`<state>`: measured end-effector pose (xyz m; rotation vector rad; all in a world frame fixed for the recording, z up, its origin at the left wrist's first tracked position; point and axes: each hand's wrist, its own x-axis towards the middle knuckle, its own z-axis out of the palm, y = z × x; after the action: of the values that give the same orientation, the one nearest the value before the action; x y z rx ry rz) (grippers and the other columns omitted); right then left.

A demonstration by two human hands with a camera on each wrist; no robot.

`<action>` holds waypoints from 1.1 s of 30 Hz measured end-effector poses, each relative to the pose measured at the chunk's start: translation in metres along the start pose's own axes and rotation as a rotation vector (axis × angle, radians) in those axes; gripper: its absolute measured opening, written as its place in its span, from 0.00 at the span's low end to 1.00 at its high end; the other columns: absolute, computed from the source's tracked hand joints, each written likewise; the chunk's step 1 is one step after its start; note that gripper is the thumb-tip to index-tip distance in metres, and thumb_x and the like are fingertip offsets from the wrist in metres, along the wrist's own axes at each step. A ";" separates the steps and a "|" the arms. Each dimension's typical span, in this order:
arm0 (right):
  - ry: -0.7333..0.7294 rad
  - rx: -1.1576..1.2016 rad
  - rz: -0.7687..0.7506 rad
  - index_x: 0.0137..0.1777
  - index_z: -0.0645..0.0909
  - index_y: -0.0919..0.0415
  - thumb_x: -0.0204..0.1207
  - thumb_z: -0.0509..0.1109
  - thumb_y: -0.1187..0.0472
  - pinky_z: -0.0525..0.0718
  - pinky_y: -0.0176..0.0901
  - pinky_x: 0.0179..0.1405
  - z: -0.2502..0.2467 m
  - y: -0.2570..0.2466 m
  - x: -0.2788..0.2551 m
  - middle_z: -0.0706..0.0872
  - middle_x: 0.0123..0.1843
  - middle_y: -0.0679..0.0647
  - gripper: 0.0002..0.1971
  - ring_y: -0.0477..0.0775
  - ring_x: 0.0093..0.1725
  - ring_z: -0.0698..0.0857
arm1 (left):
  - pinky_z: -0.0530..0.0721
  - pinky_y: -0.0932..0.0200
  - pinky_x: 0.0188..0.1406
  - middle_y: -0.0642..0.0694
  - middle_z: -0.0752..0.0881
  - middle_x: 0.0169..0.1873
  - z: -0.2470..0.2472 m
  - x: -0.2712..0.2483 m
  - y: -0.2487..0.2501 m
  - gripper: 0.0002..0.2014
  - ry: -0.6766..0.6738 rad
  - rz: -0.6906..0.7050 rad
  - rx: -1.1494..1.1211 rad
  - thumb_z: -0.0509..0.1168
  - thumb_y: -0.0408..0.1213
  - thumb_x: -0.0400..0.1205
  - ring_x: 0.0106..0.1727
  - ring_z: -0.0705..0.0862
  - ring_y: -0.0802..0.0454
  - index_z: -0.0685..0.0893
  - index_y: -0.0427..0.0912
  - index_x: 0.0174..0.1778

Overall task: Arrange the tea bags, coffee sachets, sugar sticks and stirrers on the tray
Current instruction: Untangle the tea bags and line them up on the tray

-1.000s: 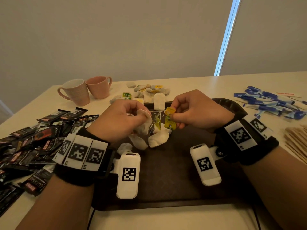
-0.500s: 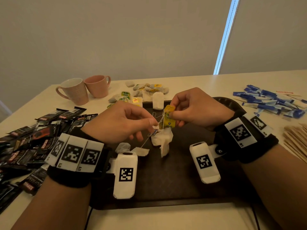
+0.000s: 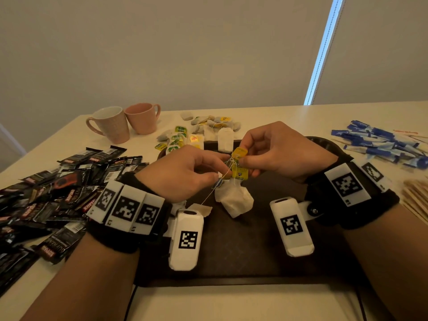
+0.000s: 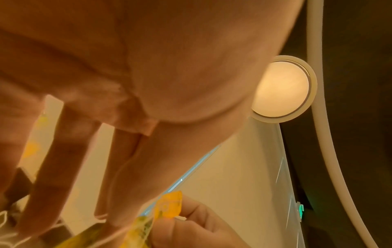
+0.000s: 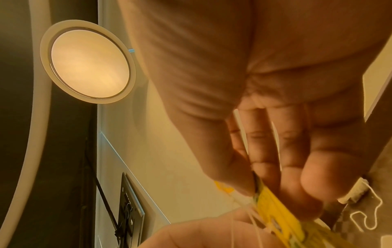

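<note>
Both hands are raised over the middle of the dark tray (image 3: 231,262), which lies on the pale table (image 3: 231,302) directly in front of the person. The right hand (image 3: 284,151) pinches a cluster of yellow tea bag tags (image 3: 240,167) between thumb and curled fingers; the right wrist view confirms the thumb pressed against the yellow tags (image 5: 275,206) with strings running past it. The left hand (image 3: 183,172) meets it from the other side, its thumb and forefinger closed on the tangled white strings (image 3: 228,164) just beside the tags. A bunch of white tea bags (image 3: 234,199) hangs from these strings, its lower end at or just above the tray surface; contact cannot be confirmed. One string runs down and left to a loose tea bag (image 3: 201,208) lying on the tray beside the left wrist camera. Another tea bag (image 3: 225,140) lies at the tray's far edge. Further tea bags with yellow and green tags (image 3: 196,130) are heaped on the table beyond the tray. Black coffee sachets (image 3: 58,193) are piled on the table left of the tray, blue sugar sticks (image 3: 382,144) on the table to the far right, and wooden stirrers (image 3: 416,200) at the right edge, all off the tray. Two pink mugs (image 3: 125,122) stand touching at the far left of the table.
</note>
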<state>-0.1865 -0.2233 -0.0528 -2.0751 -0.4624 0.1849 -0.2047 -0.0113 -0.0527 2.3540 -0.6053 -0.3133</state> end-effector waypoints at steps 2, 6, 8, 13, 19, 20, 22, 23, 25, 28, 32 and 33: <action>-0.008 0.010 0.003 0.51 0.85 0.67 0.75 0.77 0.68 0.91 0.38 0.38 0.000 0.000 0.000 0.92 0.43 0.60 0.07 0.48 0.35 0.91 | 0.80 0.66 0.67 0.66 0.83 0.64 0.001 0.000 0.000 0.12 0.018 0.018 0.009 0.65 0.34 0.85 0.65 0.82 0.65 0.88 0.53 0.60; -0.004 0.011 0.019 0.53 0.85 0.69 0.75 0.76 0.69 0.91 0.37 0.38 -0.001 0.003 0.000 0.92 0.44 0.61 0.08 0.48 0.35 0.91 | 0.83 0.65 0.59 0.60 0.90 0.51 -0.001 -0.001 -0.001 0.09 0.158 0.003 -0.028 0.69 0.37 0.82 0.55 0.85 0.66 0.91 0.55 0.52; -0.007 0.009 0.029 0.53 0.85 0.69 0.75 0.76 0.70 0.91 0.37 0.38 -0.002 0.004 0.000 0.92 0.45 0.62 0.08 0.48 0.35 0.90 | 0.84 0.66 0.55 0.58 0.91 0.46 -0.002 -0.002 -0.003 0.07 0.252 0.000 -0.083 0.71 0.36 0.80 0.50 0.87 0.65 0.91 0.54 0.47; -0.025 -0.002 0.038 0.51 0.85 0.67 0.74 0.76 0.70 0.91 0.38 0.37 -0.001 0.005 0.001 0.92 0.43 0.61 0.06 0.48 0.35 0.90 | 0.89 0.55 0.53 0.52 0.91 0.40 -0.002 -0.002 -0.007 0.08 0.312 0.032 -0.169 0.76 0.32 0.75 0.44 0.90 0.58 0.89 0.50 0.42; -0.037 -0.026 0.042 0.47 0.85 0.62 0.74 0.77 0.69 0.90 0.36 0.36 -0.001 0.004 0.002 0.92 0.42 0.59 0.05 0.47 0.34 0.90 | 0.87 0.58 0.54 0.50 0.91 0.37 -0.001 0.000 -0.010 0.09 0.325 0.028 -0.188 0.76 0.32 0.76 0.42 0.91 0.57 0.89 0.46 0.51; -0.037 -0.028 0.042 0.48 0.85 0.62 0.74 0.77 0.69 0.90 0.36 0.36 0.000 0.004 0.002 0.92 0.42 0.59 0.05 0.47 0.34 0.90 | 0.88 0.57 0.55 0.50 0.91 0.38 -0.002 0.000 -0.011 0.09 0.323 0.027 -0.179 0.76 0.33 0.76 0.43 0.91 0.56 0.89 0.46 0.51; -0.036 -0.029 0.032 0.49 0.85 0.64 0.74 0.77 0.69 0.90 0.37 0.37 0.000 0.004 0.002 0.91 0.42 0.60 0.05 0.47 0.34 0.89 | 0.89 0.55 0.55 0.49 0.91 0.39 -0.004 0.000 -0.011 0.09 0.317 0.027 -0.162 0.75 0.34 0.77 0.44 0.91 0.55 0.90 0.47 0.51; -0.035 -0.027 0.022 0.49 0.86 0.65 0.74 0.77 0.69 0.90 0.37 0.37 0.000 0.004 0.002 0.91 0.42 0.60 0.06 0.47 0.34 0.89 | 0.89 0.55 0.54 0.49 0.91 0.40 -0.004 0.000 -0.011 0.08 0.308 0.028 -0.154 0.74 0.34 0.77 0.45 0.91 0.55 0.90 0.47 0.51; -0.032 -0.028 -0.008 0.50 0.86 0.66 0.74 0.77 0.70 0.90 0.38 0.38 0.001 0.003 0.002 0.91 0.42 0.61 0.06 0.47 0.34 0.89 | 0.89 0.57 0.53 0.52 0.91 0.41 -0.003 0.000 -0.008 0.08 0.282 0.032 -0.152 0.74 0.36 0.77 0.46 0.90 0.57 0.90 0.48 0.51; -0.030 -0.037 -0.057 0.49 0.86 0.66 0.74 0.77 0.69 0.92 0.42 0.39 0.003 0.002 0.002 0.91 0.43 0.61 0.06 0.49 0.36 0.90 | 0.89 0.52 0.53 0.51 0.92 0.44 0.000 -0.001 -0.003 0.15 0.220 0.045 -0.183 0.73 0.47 0.72 0.47 0.91 0.54 0.90 0.48 0.53; -0.028 -0.051 -0.114 0.49 0.86 0.65 0.73 0.78 0.68 0.92 0.49 0.42 0.007 0.002 0.002 0.91 0.42 0.59 0.06 0.56 0.38 0.91 | 0.90 0.50 0.49 0.49 0.92 0.40 0.003 0.000 -0.001 0.12 0.224 0.079 -0.184 0.73 0.46 0.72 0.41 0.91 0.52 0.90 0.47 0.49; -0.029 -0.056 -0.120 0.49 0.86 0.65 0.73 0.78 0.68 0.92 0.50 0.43 0.008 0.002 0.002 0.91 0.42 0.59 0.06 0.57 0.39 0.91 | 0.91 0.51 0.46 0.48 0.92 0.39 0.003 0.000 -0.002 0.09 0.249 0.082 -0.191 0.73 0.43 0.74 0.39 0.90 0.52 0.91 0.47 0.47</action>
<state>-0.1864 -0.2174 -0.0587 -2.0941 -0.6142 0.1328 -0.2046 -0.0114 -0.0562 2.1356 -0.5255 -0.0363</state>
